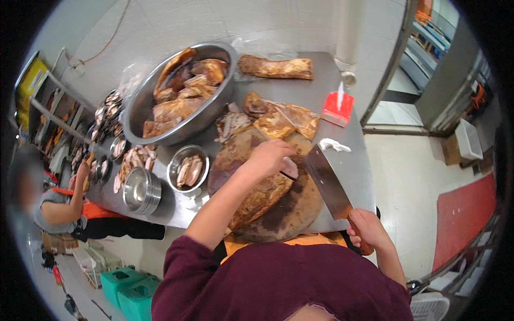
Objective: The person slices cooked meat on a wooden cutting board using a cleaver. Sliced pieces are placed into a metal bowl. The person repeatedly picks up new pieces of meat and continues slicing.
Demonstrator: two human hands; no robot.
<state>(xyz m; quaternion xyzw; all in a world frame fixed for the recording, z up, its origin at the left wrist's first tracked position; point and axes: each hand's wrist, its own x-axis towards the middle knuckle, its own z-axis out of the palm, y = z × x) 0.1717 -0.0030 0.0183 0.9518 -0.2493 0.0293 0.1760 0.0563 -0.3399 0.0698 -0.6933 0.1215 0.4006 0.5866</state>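
Observation:
In my right hand (367, 228) is the wooden handle of a broad cleaver (328, 182), its blade held off to the right of the round wooden chopping block (309, 196). My left hand (270, 158) is over the block, fingers curled at a pale pink slice of meat (290, 168); the palm side is hidden. Below that hand lies a browned slab of cooked meat (261, 196), partly covered by my forearm. A pile of pale meat strips (235, 122) and larger browned pieces (287, 116) lie at the block's far edge.
Left of the block are a large steel basin (136, 134) of meat chunks, a bowl of slices (188, 168) and stacked steel bowls (141, 190). A red tissue box (338, 109) and crumpled tissue (334, 145) sit right. Another person (60, 208) works at the table's left end.

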